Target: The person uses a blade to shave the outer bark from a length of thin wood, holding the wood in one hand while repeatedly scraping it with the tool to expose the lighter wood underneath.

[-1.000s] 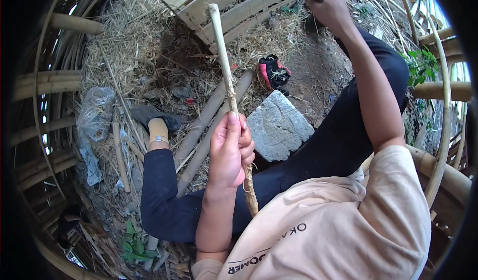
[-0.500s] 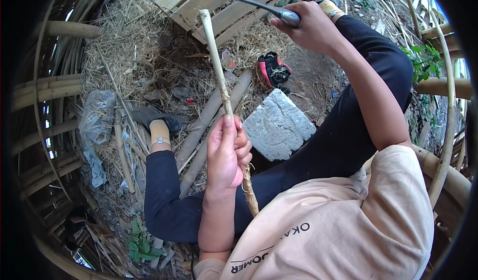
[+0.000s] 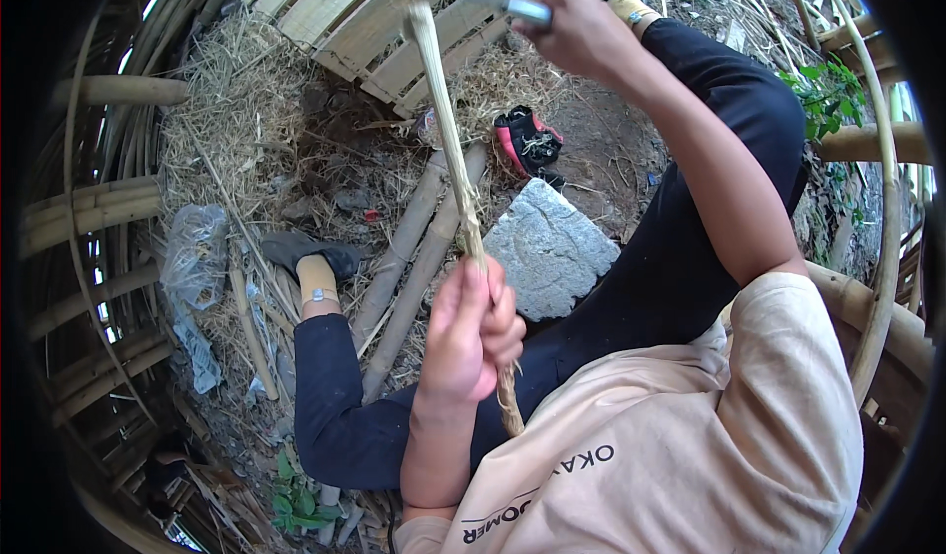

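Observation:
A long peeled wooden stick (image 3: 448, 130) stands up in front of me, its lower end reaching down toward my shirt. My left hand (image 3: 470, 329) is closed around its lower part, thumb along the wood. Beyond the stick's top, to the right, my right hand (image 3: 581, 34) grips a knife (image 3: 529, 9) by its grey handle. The blade is smeared by motion and points left, close to the stick's upper end; whether it touches the wood I cannot tell. Some rough bark still shows on the stick near and below my left hand.
A grey stone block (image 3: 548, 248) lies between my legs, with a red and black cloth item (image 3: 529, 142) beyond it. Bamboo poles (image 3: 424, 248) lie left of the block. A slatted wooden crate (image 3: 394, 22) stands ahead. Clear plastic bags (image 3: 194, 258) and straw (image 3: 236, 110) cover the left ground.
The knife has swung left toward the stick's top and is blurred. My left hand and the stick have shifted slightly right and nearer to me.

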Available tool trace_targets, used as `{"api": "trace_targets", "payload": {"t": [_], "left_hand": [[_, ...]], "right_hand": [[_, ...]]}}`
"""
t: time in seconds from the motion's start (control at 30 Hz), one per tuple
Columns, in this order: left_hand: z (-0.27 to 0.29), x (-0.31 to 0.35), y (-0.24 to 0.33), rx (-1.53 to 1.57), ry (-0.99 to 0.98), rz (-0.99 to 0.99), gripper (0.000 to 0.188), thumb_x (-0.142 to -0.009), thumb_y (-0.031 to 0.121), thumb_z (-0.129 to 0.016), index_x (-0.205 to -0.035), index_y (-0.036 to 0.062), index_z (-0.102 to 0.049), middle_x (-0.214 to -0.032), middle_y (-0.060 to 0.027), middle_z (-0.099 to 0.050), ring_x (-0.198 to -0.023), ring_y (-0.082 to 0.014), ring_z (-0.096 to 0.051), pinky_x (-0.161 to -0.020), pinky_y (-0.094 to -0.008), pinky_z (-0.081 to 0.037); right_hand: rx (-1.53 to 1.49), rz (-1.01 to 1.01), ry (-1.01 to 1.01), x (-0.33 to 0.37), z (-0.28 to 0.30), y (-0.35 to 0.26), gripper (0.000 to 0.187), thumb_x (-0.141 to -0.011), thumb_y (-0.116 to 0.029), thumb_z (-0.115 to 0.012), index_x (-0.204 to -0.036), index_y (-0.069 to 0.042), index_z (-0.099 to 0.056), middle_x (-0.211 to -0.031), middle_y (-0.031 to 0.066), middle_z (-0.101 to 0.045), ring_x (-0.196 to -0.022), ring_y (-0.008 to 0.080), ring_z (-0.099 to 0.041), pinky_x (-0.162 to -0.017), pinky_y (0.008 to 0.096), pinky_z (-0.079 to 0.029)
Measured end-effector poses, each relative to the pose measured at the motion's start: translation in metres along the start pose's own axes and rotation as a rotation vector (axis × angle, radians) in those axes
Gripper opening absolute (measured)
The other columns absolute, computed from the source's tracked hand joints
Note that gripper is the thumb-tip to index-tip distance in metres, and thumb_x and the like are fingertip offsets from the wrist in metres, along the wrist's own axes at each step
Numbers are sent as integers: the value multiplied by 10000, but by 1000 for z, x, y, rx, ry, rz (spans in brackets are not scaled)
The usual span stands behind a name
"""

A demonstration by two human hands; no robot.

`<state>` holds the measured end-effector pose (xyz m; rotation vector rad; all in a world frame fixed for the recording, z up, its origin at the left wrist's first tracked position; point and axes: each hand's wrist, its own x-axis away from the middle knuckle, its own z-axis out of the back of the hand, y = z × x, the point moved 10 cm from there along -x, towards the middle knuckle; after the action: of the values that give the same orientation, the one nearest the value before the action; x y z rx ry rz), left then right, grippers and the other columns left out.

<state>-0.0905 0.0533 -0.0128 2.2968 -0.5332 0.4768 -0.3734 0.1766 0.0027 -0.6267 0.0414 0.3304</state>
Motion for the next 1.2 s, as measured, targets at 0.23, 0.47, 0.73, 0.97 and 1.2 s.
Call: {"api": "trace_targets", "payload": {"t": [0.23, 0.47, 0.73, 0.97, 1.2], "left_hand": [[9, 3, 6, -52, 72, -48, 273, -1078, 341, -363, -912, 132, -419, -608, 67, -266, -452, -19, -176, -392, -203, -145], [23, -4, 4, -117, 157, -73, 256, -1075, 339, -382, -939, 132, -446, -622, 75, -287, -465, -5, -189, -400, -182, -154], [25, -8, -6, -118, 191, -55, 265, -1073, 349, -389, -927, 135, -442, -622, 81, -284, -463, 1, -191, -397, -182, -148], [21, -9, -5, -121, 171, -58, 272, -1073, 353, -388, -922, 133, -439, -620, 78, -284, -460, -1, -189, -395, -185, -147], [-12, 4, -3, -215, 38, -84, 268, -1072, 351, -390, -939, 126, -451, -617, 70, -294, -454, -13, -203, -390, -202, -157]], "right_hand": [[-21, 130, 226, -8, 41, 13, 344, -933, -345, -672, -923, -4, -712, -615, 106, -627, -549, 173, -600, -561, 370, -489], [-108, 360, 12, 28, 4, -59, 342, -907, -306, -699, -906, 35, -697, -671, 179, -643, -591, 297, -630, -602, 390, -506], [95, 228, -149, 22, -14, -34, 285, -767, -154, -669, -1041, -110, -733, -897, 177, -702, -863, 347, -682, -793, 440, -552], [83, 216, -123, 19, -16, -28, 256, -745, -127, -640, -982, -88, -729, -901, 181, -701, -850, 363, -679, -802, 453, -549], [151, 121, 83, -15, 2, 25, 347, -918, -339, -661, -952, 3, -713, -717, 196, -663, -589, 284, -641, -590, 424, -506]]}}
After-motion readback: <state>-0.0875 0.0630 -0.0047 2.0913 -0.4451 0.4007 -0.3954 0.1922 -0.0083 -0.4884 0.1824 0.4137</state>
